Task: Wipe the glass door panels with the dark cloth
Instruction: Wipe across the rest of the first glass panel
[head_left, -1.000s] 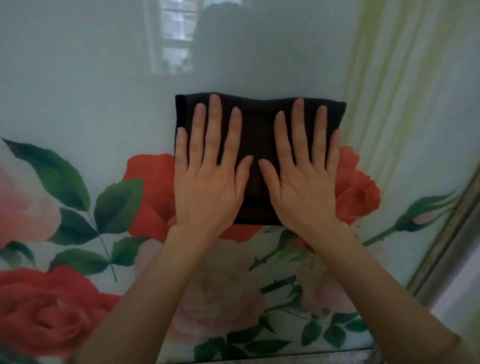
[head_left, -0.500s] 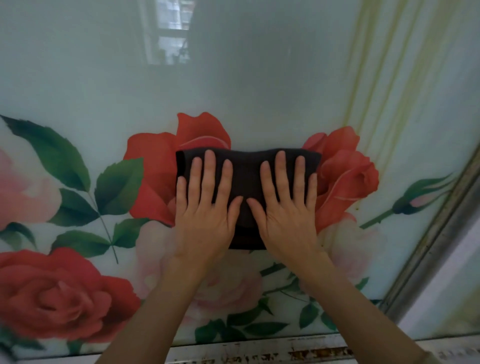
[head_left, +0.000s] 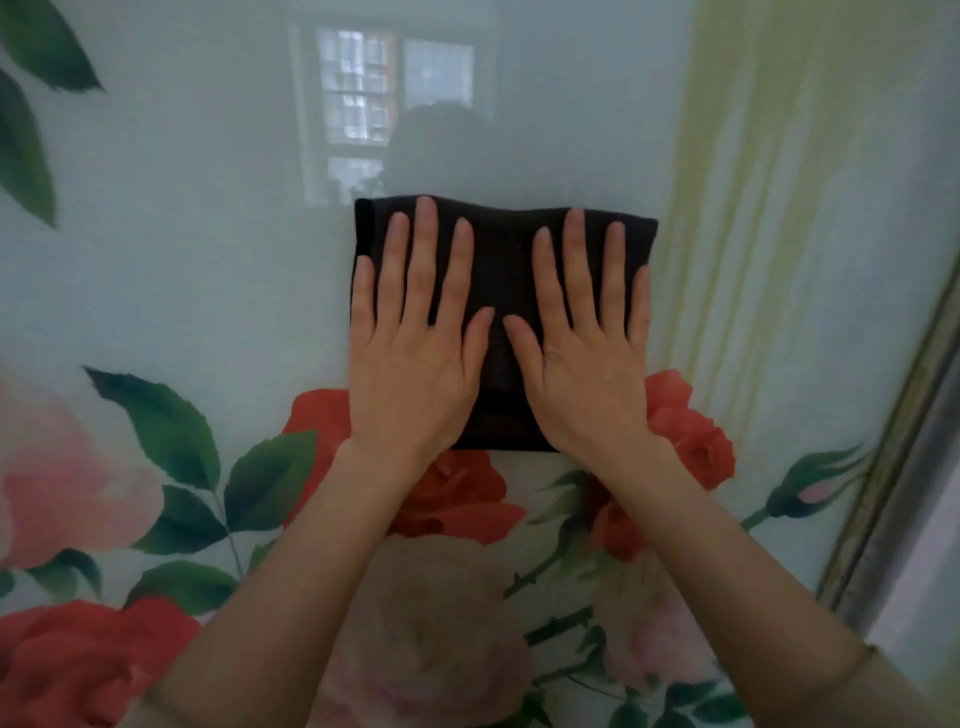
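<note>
A folded dark cloth (head_left: 501, 270) lies flat against the glass door panel (head_left: 182, 249), which is pale and printed with red and pink roses and green leaves. My left hand (head_left: 415, 343) presses the cloth's left half with straight, spread fingers. My right hand (head_left: 587, 348) presses the right half the same way, thumbs nearly meeting in the middle. The cloth's lower edge sits just above the red rose print. Both palms cover much of the cloth.
A metal door frame (head_left: 904, 462) runs diagonally down the right side of the panel. The glass reflects a window (head_left: 374, 104) and a dark silhouette above the cloth. Yellow-green streaks are printed at the upper right.
Both hands pushed the cloth up the panel from the red roses onto the pale area above them, after having slid it down half a second before that.
</note>
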